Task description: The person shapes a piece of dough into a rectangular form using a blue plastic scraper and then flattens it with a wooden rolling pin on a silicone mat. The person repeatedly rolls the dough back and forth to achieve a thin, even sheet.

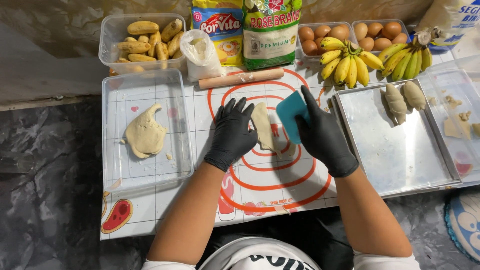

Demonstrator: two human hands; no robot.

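Both my hands wear black gloves. My left hand (232,132) lies flat, fingers spread, touching the left side of a flattened piece of pale dough (263,127) on a white baking mat (280,192) with red rings. My right hand (322,132) grips a teal plastic scraper (290,117) set against the dough's right edge. The dough is partly hidden between both hands.
A clear tub (112,165) with a lump of dough (145,134) stands left. A metal tray (400,160) with two wrapped dough pieces (404,100) lies right. At the back are a rolling pin (241,78), peeled bananas in a tub (150,40), flour bags, eggs and banana bunches (350,62).
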